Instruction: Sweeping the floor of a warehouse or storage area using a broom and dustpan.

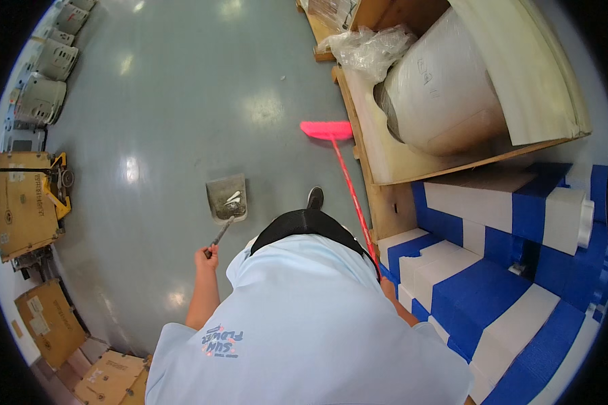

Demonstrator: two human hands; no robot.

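My left hand [207, 258] is closed around the dark handle of a long-handled dustpan [228, 185]. The grey pan rests on the floor ahead of me with a few white scraps lying in it. On the other side of my body, a red broom [325, 130] slants up and away with its pink bristle head on the floor against the wooden pallet. Its pole runs down to my right hand [388, 290], which is partly hidden by my shirt and appears wrapped round the pole. The broom head and the dustpan are well apart.
A wooden pallet [353, 111] on the right carries a large plastic-wrapped cylinder [446, 88]. Blue and white boxes [483, 297] are stacked nearer on that side. Cardboard boxes [23, 206], a yellow pallet jack [59, 185] and white machines [40, 100] line the left. A small white scrap [283, 77] lies on the grey floor.
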